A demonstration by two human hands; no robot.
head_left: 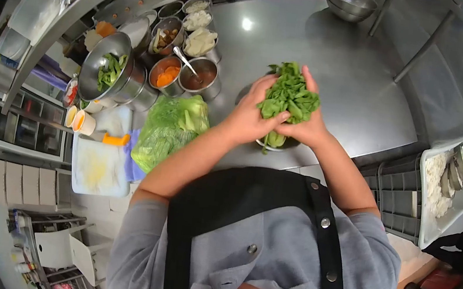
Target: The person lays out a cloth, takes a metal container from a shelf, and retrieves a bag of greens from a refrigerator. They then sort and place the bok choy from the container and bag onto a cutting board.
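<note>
The largest thing is the stainless steel worktable (pixel 362 98), which spreads beyond and to the right of a metal bowl (pixel 289 147), largely hidden under the person's hands. Well to the left of this bowl lies a white cutting board (pixel 111 178), while a clear plastic bag of leafy greens (pixel 172 124) sits between board and bowl, probably so that the leaves are within easy reach. Farther left and beyond the bowl, a steel mixing bowl (pixel 91 68) has some greens inside, and near it steel pots stand grouped, one with orange slices (pixel 167 76) and another with a brownish sauce (pixel 195 83); the clustering seems meant to leave the middle of the worktable free. Directly above the bowl is a bunch of leafy greens (pixel 291 97), pressed between the left hand (pixel 252 115) and the right hand (pixel 308 126). The left fingers curl round its side, their tips partly hidden by leaves; the right fingers reach up along the other side, and both thumbs cross the near face. This two-sided hold likely keeps the loose leaves together, with the bowl underneath to catch stray pieces. Smallest, a metal spoon (pixel 184 61) leans in the sauce pot, its handle upward, presumably for easy grasping.
</note>
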